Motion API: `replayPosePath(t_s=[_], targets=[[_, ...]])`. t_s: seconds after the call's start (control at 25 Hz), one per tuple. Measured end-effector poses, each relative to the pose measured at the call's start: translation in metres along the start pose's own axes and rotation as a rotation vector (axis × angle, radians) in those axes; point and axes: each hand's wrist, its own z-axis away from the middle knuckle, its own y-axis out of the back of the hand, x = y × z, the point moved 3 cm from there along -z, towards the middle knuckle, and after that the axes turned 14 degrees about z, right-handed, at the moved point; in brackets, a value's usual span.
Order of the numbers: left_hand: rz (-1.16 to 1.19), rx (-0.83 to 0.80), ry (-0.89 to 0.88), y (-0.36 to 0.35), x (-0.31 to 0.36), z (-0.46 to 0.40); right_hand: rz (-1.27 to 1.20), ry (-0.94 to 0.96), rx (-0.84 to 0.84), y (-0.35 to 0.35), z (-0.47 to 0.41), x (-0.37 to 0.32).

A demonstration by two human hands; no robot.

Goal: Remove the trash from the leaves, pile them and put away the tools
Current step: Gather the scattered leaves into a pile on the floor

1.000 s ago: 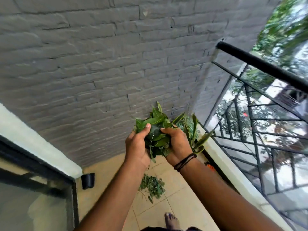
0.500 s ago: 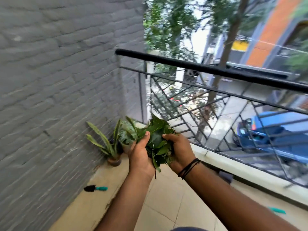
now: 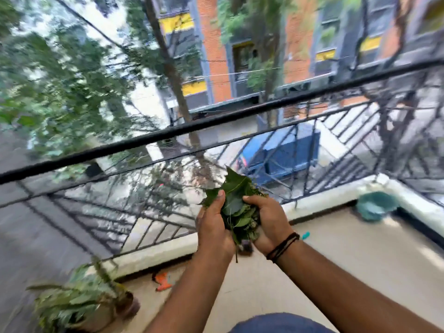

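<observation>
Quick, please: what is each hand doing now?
Left hand: holds the bunch of leaves.
Right hand: holds the same bunch.

Dark green leaves [image 3: 234, 207] fill a person's hands, a black corded band [image 3: 282, 246] at the right wrist. A black railing [image 3: 168, 134] with a diagonal bar pattern edges the beige tiled floor [image 3: 336, 255], with a white kerb [image 3: 153, 254] beneath it. An orange item [image 3: 163, 281] lies by that kerb; a teal basin [image 3: 374, 205] sits in the floor's far right corner. Beyond, a blue vehicle [image 3: 281, 152] and an orange-brick building [image 3: 211, 46] with yellow panels.
</observation>
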Motion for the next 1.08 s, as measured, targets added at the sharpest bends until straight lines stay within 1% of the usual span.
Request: replayPosePath(t_s=[0.16,0.28,0.32,0.4,0.44,0.48,0.56,0.6,0.72,0.84,0.92,1.0,1.08], targets=[[-0.156,-0.132,0.226,-0.076,-0.117,0.003,-0.154,0.147,0.16,0.111,0.008,-0.073],[-0.252,-0.266,0.399,-0.121,-0.198,0.009,-0.283,0.264,0.275,0.188,0.022,-0.111],[-0.274,-0.285,0.437,-0.131,-0.22,0.012,-0.316,0.299,0.305,0.208,0.027,-0.12],[-0.356,-0.292,0.485,-0.149,-0.265,0.018,-0.415,0.355,0.371,0.255,0.038,-0.134],[-0.411,-0.292,0.551,-0.155,-0.297,0.024,-0.466,0.388,0.422,0.286,0.043,-0.14],[-0.448,-0.307,0.644,-0.164,-0.335,0.034,-0.491,0.419,0.487,0.32,0.049,-0.145],[-0.472,-0.33,0.719,-0.174,-0.366,0.042,-0.495,0.42,0.55,0.347,0.058,-0.154],[-0.485,-0.345,0.75,-0.185,-0.393,0.048,-0.499,0.435,0.597,0.374,0.062,-0.161],[-0.557,-0.373,0.883,-0.219,-0.503,0.05,-0.531,0.5,0.741,0.467,0.072,-0.202],[-0.623,-0.397,1.084,-0.248,-0.601,0.074,-0.566,0.503,0.903,0.549,0.094,-0.238],[-0.674,-0.393,1.2,-0.257,-0.667,0.093,-0.633,0.518,1.0,0.603,0.115,-0.256],[-0.705,-0.436,1.308,-0.265,-0.728,0.115,-0.71,0.55,1.097,0.653,0.131,-0.263],[-0.829,-0.455,1.352,-0.26,-0.79,0.143,-0.864,0.595,1.189,0.7,0.15,-0.258]])
